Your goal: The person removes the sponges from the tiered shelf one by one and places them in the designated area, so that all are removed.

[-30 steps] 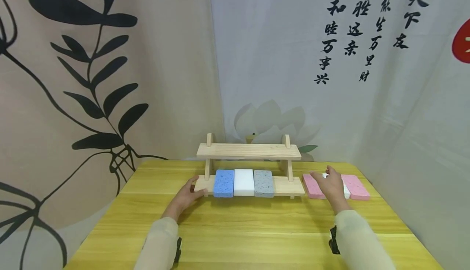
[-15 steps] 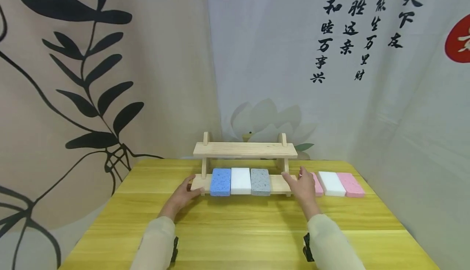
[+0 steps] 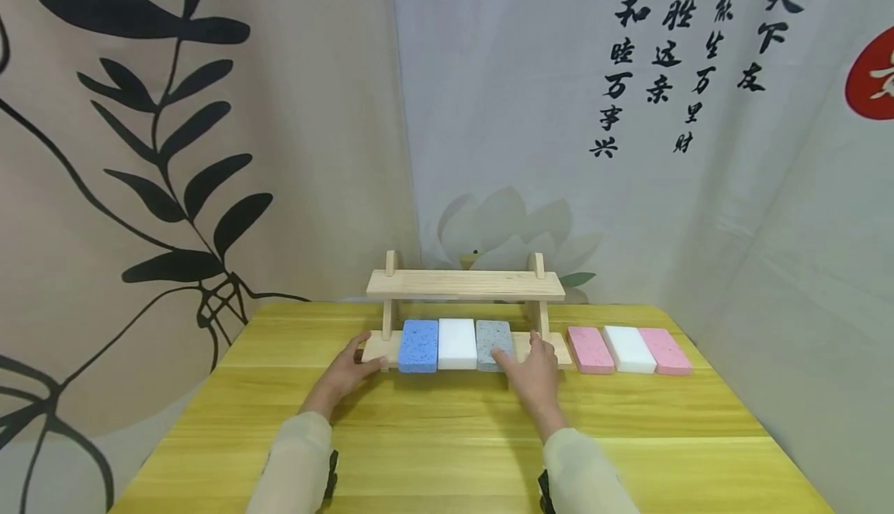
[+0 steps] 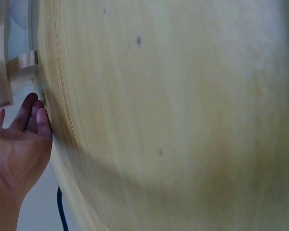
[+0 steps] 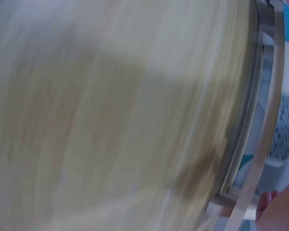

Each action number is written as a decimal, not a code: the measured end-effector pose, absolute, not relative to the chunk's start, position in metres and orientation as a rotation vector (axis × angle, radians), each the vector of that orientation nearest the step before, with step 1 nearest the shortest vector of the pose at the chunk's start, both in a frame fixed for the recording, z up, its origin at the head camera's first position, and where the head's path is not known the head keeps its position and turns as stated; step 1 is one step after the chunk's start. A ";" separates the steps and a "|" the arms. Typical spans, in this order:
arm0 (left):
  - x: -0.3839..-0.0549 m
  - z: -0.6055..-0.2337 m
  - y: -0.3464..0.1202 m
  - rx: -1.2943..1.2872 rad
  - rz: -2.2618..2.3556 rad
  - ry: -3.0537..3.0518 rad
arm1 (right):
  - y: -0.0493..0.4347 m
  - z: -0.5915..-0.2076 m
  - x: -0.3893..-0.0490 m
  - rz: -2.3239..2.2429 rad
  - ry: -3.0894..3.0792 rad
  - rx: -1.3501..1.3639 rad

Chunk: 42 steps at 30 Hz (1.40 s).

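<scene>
A two-tier wooden rack [image 3: 465, 284] stands at the back of the table. On its lower board a blue sponge [image 3: 419, 346], a white sponge [image 3: 457, 344] and a grey speckled sponge [image 3: 492, 335] lie side by side. My left hand [image 3: 341, 376] grips the left end of that board, thumb at the front edge and fingers behind. Just right of the grey sponge is my right hand [image 3: 536, 378], fingers relaxed and apart, the thumb overlapping the sponge's lower right corner. In the right wrist view, the right hand [image 5: 282, 209] shows only partly, below the grey sponge [image 5: 282, 127].
To the right of the rack, a pink sponge [image 3: 590, 350], another white sponge [image 3: 630, 349] and a second pink sponge [image 3: 666, 352] lie on the wooden table [image 3: 433, 436]. A printed curtain [image 3: 335, 149] hangs close behind the table.
My right hand has moved left from above the pink and white sponges, past the rack's right end, to the grey sponge. My left hand keeps its place on the board.
</scene>
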<state>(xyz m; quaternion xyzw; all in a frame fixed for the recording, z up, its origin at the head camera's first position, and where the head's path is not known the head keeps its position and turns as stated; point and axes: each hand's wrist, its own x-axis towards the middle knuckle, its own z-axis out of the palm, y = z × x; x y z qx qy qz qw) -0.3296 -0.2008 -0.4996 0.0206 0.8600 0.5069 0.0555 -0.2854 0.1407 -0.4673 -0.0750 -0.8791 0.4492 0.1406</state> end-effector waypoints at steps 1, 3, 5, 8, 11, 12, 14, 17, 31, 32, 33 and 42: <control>-0.330 -0.500 -0.201 0.066 1.540 2.611 | 0.138 -0.469 -0.285 1.289 -2.544 -0.220; -0.330 -0.500 -0.202 0.066 1.543 2.615 | 0.133 -0.473 -0.285 1.274 -2.554 -0.222; -0.331 -0.501 -0.202 0.064 1.546 2.618 | 0.129 -0.477 -0.285 1.264 -2.557 -0.233; -0.332 -0.502 -0.203 0.059 1.552 2.614 | 0.125 -0.481 -0.284 1.264 -2.547 -0.245; -0.334 -0.503 -0.203 0.049 1.551 2.614 | 0.121 -0.483 -0.284 1.263 -2.536 -0.257; -0.334 -0.503 -0.203 0.044 1.553 2.610 | 0.120 -0.484 -0.285 1.262 -2.538 -0.263; -0.335 -0.505 -0.203 0.037 1.555 2.604 | 0.119 -0.484 -0.285 1.260 -2.533 -0.274; -0.336 -0.505 -0.203 0.025 1.558 2.596 | 0.116 -0.486 -0.285 1.268 -2.534 -0.288; -0.332 -0.502 -0.200 0.020 1.568 2.602 | 0.109 -0.493 -0.288 1.277 -2.560 -0.304; -0.332 -0.502 -0.199 0.014 1.569 2.601 | 0.109 -0.494 -0.288 1.277 -2.559 -0.305; -0.332 -0.502 -0.199 0.013 1.569 2.602 | 0.109 -0.494 -0.289 1.280 -2.558 -0.308; -0.330 -0.501 -0.200 0.028 1.580 2.604 | 0.109 -0.495 -0.291 1.253 -2.552 -0.307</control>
